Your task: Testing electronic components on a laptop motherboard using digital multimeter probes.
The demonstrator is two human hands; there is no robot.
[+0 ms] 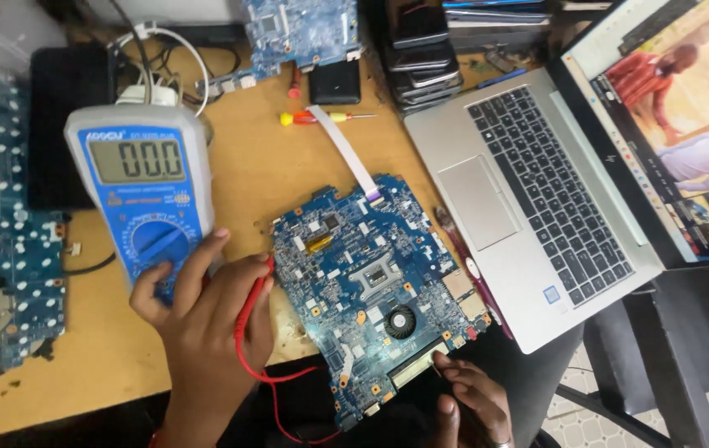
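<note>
Blue circuit board (375, 282) is lying on the wooden desk (263, 166), near its front edge, with its near corner hanging over toward you. Your left hand (205, 311) is curling around a red probe lead (246, 332), fingers closed on it, pressing the tip at the board's left edge while your thumb is reaching to the blue multimeter (143, 187) just left. Your right hand (471, 402) is resting with bent fingers on the board's near edge; whether it is pinching anything, you cannot tell. An open silver laptop (537, 199) is sitting to the right.
</note>
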